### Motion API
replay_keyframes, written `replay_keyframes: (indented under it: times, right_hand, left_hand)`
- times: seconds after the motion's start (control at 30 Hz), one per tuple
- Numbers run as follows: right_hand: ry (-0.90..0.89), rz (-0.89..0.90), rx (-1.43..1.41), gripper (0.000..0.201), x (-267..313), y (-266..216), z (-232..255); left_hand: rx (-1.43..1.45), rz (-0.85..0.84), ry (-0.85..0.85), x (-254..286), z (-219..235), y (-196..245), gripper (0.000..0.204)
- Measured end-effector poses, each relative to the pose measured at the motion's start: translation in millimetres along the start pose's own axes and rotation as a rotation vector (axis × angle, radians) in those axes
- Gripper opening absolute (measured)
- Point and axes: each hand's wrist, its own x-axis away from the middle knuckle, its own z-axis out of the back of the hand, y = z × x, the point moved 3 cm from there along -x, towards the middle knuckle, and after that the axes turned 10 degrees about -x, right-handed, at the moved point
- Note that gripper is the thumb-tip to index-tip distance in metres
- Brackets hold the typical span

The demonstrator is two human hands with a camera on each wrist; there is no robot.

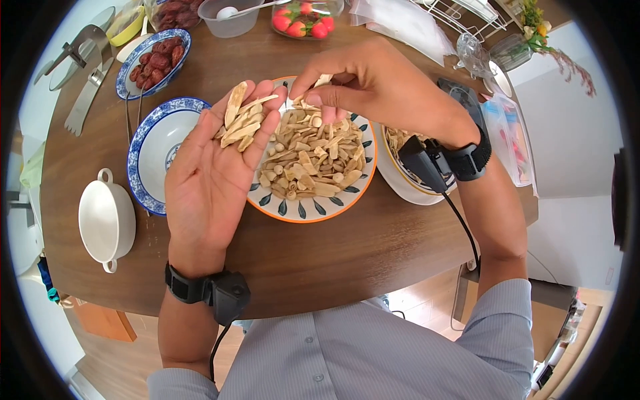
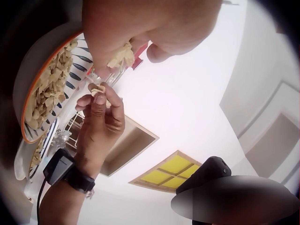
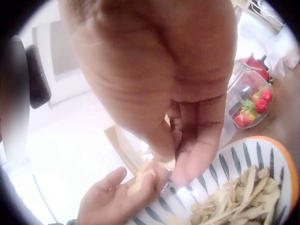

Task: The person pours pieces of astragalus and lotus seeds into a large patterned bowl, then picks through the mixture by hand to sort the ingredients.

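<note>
Palm up, my left hand (image 1: 217, 160) holds a small heap of pale dried slices (image 1: 244, 123) on its fingers, over the left rim of an orange-edged plate (image 1: 313, 212). My right hand (image 1: 373, 87) is above the plate's back edge, pinching a pale slice (image 1: 323, 81) between thumb and fingers. Many similar dried pieces (image 1: 307, 157) cover the plate. In the left wrist view, the right hand (image 2: 101, 126) pinches a slice. The right wrist view shows the left hand (image 3: 117, 199) beyond the right fingers.
A blue-rimmed bowl (image 1: 143, 157) and white two-handled cup (image 1: 107, 221) stand at left. Behind are a bowl of red dates (image 1: 159, 63) and a box of strawberries (image 1: 303, 25). Another dish of slices (image 1: 407, 189) sits at right, near plastic bags (image 1: 510, 140).
</note>
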Motion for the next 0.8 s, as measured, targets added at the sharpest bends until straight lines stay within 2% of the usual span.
replay_keyframes:
  times: [0.13, 0.2, 0.33, 0.4, 0.53, 0.63, 0.7, 0.73, 0.8]
  right_hand:
    - [0.028, 0.006, -0.004, 0.014, -3.5, -6.9, -2.6]
    - [0.047, 0.311, 0.089, 0.012, -7.5, -13.6, -9.1]
    - [0.067, 0.31, 0.148, 0.011, -12.2, -22.5, -18.1]
    - [0.095, 0.408, 0.132, 0.01, -15.6, -18.4, -20.4]
    - [0.07, 0.375, 0.241, 0.011, -13.6, -23.5, -18.8]
    - [0.157, 0.334, 0.102, 0.011, -10.9, -15.6, -14.2]
    - [0.312, 0.455, 0.192, 0.012, -6.2, -18.8, -6.4]
    - [0.31, 0.456, 0.191, 0.012, -3.1, -20.6, -4.6]
    - [0.327, 0.132, 0.099, 0.012, 2.6, -15.7, 2.3]
  left_hand:
    - [-0.041, 0.001, -0.005, 0.6, 1.0, -1.4, 0.054]
    - [0.003, 0.014, -0.048, 0.7, 1.6, -2.9, 0.055]
    - [0.076, 0.055, -0.06, 1.9, -0.3, -6.0, 0.057]
    - [0.157, 0.083, -0.105, 2.1, 0.9, -7.5, 0.057]
    - [0.08, 0.095, -0.091, 2.5, 0.4, -4.8, 0.058]
    - [0.071, 0.111, -0.097, 2.1, -6.0, -3.9, 0.058]
    - [0.135, 0.121, -0.055, 2.2, -9.2, -3.7, 0.057]
    - [0.135, 0.119, -0.054, 2.4, -7.5, -3.4, 0.057]
    - [0.178, 0.101, -0.06, 2.4, -1.5, -2.7, 0.056]
